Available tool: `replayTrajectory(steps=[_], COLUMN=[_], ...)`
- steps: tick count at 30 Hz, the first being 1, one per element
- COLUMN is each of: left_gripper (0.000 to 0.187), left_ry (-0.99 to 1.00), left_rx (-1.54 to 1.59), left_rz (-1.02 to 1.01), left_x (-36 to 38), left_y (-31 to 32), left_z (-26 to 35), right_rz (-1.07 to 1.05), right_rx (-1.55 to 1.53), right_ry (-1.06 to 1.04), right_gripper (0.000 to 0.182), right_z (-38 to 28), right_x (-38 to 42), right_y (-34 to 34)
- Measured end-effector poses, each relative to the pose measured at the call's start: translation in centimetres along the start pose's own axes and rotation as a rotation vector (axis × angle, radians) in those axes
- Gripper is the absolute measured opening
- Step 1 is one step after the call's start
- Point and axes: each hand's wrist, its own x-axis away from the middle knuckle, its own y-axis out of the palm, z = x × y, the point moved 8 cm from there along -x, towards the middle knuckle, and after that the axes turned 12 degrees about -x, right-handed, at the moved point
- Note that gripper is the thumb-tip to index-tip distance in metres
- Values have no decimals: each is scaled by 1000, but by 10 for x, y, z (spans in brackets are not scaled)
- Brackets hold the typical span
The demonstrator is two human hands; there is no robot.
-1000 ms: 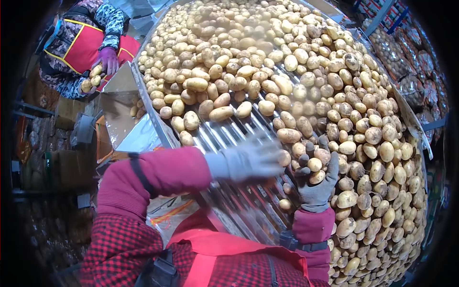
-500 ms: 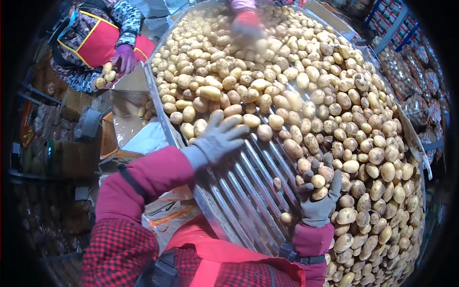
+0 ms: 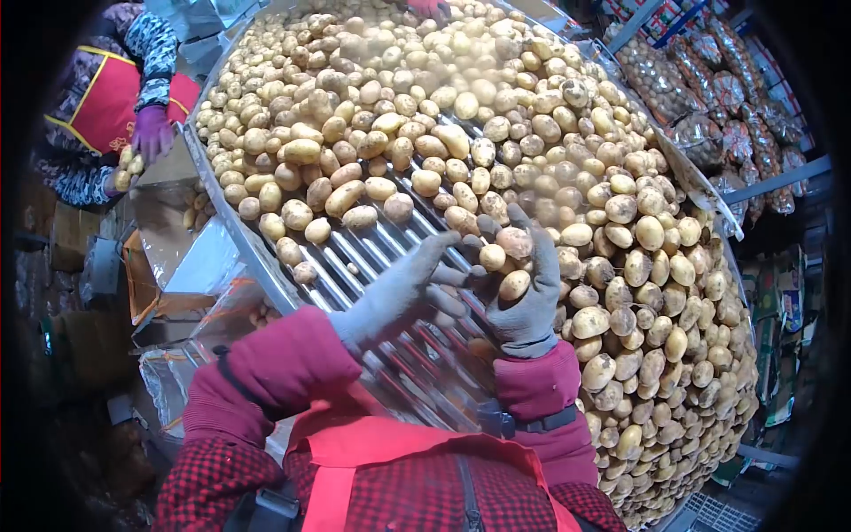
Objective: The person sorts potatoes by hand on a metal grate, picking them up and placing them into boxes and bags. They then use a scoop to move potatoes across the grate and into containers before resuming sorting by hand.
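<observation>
Potatoes, small, rounded and yellow-brown (image 3: 514, 285), lie cupped in the grey-gloved right hand (image 3: 525, 317), just right of the grey-gloved left hand (image 3: 401, 285), whose fingers part, seemingly gripping nothing, over straight silver metal bars (image 3: 341, 266); the nearest held one's long axis slants far-right.

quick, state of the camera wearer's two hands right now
Left hand: open, fingers apart, over the metal slats.
Right hand: partly closed, holding potatoes.

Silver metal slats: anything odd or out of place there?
One tiny tan lump, probably a potato, lies on the silver metal slats, apart from the heaped yellow-brown oval potatoes; it looks odd because it is far smaller.
</observation>
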Motion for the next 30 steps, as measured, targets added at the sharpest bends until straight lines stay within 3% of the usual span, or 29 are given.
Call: replayTrajectory(steps=[2,3,4,5,6,8,10,12,13,14,16,18,20,21,22,23,26,28,29,30], left_gripper=[73,71,69,67,54,50,53,65,60,57,42,46,52,48,44,38,39,40,49,57], left_ry=[-2,78,160,742,676,196,274,559,459,473,621,529,431,427,427,475,550,450,596,418], left_rx=[276,323,372,-237,-133,596,627,-5,336,584,222,312,404,599,787,845,712,395,713,654], left_rz=[-58,-73,-85,155,166,-110,-78,314,134,-96,74,148,218,94,-31,-27,149,308,41,118], left_x=[-6,2,10,30,36,40,50,80,74,82,92,114,122,116,113,116,115,136,128,159], left_y=[19,25,29,25,18,10,4,-18,-24,-20,-38,-31,-36,-37,-38,-37,-56,-59,-51,-53], left_z=[-18,-10,-3,28,15,-24,-30,-16,-33,-31,-43,-31,-44,-57,-66,-69,-95,-92,-80,-76], right_rz=[-117,58,46,-81,-209,-389,-516,-498,-542,-469,-499,-456,-575,-622,-705,-712,-711,-714,-768,-813], right_rx=[-361,-590,-499,-405,-310,-25,39,-21,-67,-159,-191,-186,-54,-34,71,46,-130,-134,-101,-66], right_ry=[362,548,642,622,599,348,243,355,389,594,624,603,459,515,426,391,458,395,332,266], right_gripper=[57,52,47,44,41,40,46,54,61,64,66,65,64,64,63,63,66,67,69,70], right_z=[8,6,13,12,11,8,11,6,14,9,26,26,13,17,14,12,14,13,12,6], right_x=[1,6,10,15,21,26,34,42,46,54,64,71,72,77,79,82,101,108,112,115], right_y=[18,32,32,41,52,72,89,108,112,121,123,131,145,147,153,160,175,182,185,196])
